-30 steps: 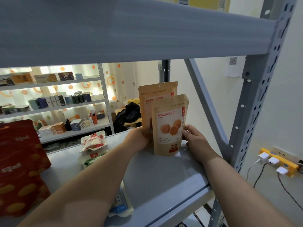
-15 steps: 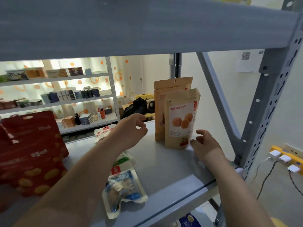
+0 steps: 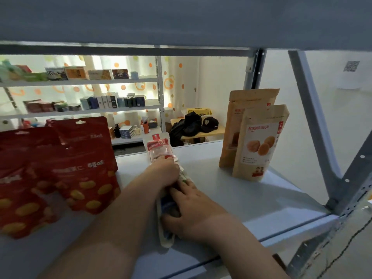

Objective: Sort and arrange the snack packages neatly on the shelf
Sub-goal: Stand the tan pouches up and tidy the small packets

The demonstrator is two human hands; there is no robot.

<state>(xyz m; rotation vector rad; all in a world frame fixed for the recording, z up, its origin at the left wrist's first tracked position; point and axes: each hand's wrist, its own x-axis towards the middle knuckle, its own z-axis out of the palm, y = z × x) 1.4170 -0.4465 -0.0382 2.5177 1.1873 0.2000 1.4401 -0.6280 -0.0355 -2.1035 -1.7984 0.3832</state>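
A: Where are the loose packets?

B: They lie in a line on the grey shelf [image 3: 251,202], at the middle front. The left hand [image 3: 165,171] has its fingers curled over the near end of a clear packet [image 3: 160,148] with a red label. The right hand [image 3: 190,208] is nearer the person, fingers fairly straight, pressing flat on a blue packet [image 3: 166,205]. A green packet [image 3: 183,178] peeks out between the two hands.

A: Any writing you can read?

B: Little; it is blurred. The red bags [image 3: 80,174] stand bunched at the left and carry a white logo that may be 百草味. The front brown pouch [image 3: 259,143] at the right shows three round golden snacks and red Chinese characters too soft to read. A second brown pouch [image 3: 249,101] stands touching behind it.

A: And beyond?

B: Another rack [image 3: 161,97] holding small boxes [image 3: 112,101], a black cap [image 3: 209,124] on a table [image 3: 215,132], and a QR code sheet [image 3: 351,66] on the wall.
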